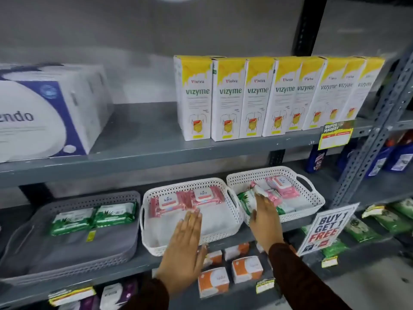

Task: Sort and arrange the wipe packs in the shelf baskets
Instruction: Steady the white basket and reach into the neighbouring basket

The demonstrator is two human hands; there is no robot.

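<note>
– Where are your hands?
– My left hand, flat and spread, hovers over the middle basket; pink packs lie beyond its fingertips.
– And the right?
– My right hand grips a white-pink pack in the right basket.

Two bare hands and forearms of the person, seen from the head camera. The left hand and right hand carry no gloves, rings or watch that can be made out. Each forearm wears a long sleeve — dark brown, of soft, slightly textured fabric — ending at the wrist.
</note>
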